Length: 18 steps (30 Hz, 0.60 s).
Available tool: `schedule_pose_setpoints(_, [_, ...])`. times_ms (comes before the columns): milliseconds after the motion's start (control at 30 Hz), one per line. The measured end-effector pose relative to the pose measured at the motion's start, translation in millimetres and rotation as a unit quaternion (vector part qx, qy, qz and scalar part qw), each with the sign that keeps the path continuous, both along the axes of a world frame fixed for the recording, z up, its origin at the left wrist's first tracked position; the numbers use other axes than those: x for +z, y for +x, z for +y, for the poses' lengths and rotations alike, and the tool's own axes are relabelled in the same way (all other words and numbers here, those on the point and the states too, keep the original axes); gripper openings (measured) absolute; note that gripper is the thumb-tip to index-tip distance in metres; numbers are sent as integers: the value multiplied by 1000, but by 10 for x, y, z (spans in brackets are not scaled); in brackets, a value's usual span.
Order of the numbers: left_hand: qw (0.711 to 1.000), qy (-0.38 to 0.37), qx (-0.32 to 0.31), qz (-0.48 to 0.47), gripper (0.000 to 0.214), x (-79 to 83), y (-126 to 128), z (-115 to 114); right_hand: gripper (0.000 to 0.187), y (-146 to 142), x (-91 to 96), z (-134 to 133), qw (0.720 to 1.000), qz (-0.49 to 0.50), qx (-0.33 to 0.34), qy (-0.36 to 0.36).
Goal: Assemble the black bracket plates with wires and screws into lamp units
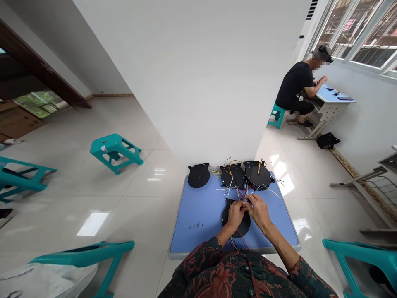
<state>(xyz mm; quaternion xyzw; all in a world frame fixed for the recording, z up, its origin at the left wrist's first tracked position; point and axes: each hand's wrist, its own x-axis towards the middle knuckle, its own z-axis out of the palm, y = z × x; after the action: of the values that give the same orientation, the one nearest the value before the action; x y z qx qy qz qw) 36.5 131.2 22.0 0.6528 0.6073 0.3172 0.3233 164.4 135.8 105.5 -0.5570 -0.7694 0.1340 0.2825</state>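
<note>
Fingers [249,201] of the left hand [235,214] and right hand [259,210] are pressing together over one blue table [204,240] bearing four black plates [238,227], three lying at the far edge and the fourth beneath both bent-wristed hands, pinching coloured wires [245,191] beside one cluster of tiny pale parts [195,225].

Black plates [198,175], blue table [204,223] — dark green sleeve [203,258] patterned red.

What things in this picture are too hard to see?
Head view:
What the left hand and right hand pinch: their fingers hide it.
Part of the black disc: the hands cover it.
The small bits on the blue table: too small to tell what they are.
The dark things on the far desk: too small.
The cardboard box: cut off by the left edge.
</note>
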Motion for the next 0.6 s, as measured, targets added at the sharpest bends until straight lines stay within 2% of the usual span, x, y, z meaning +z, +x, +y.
schedule_pose_setpoints(300, [999,4,-39,-10,15,13,-36,13,39,59,-22,-23,993,43,111,8])
schedule_pose_setpoints(367, [999,3,-32,1,16,10,-30,15,37,48,-15,-46,995,28,95,12])
schedule_pose_setpoints(500, [1000,5,-20,24,15,-6,-14,14,23,43,1,-80,1000,-25,1,11])
schedule_pose_setpoints(600, [999,8,-16,40,13,-18,-5,15,22,46,-2,-107,1000,-17,-11,0])
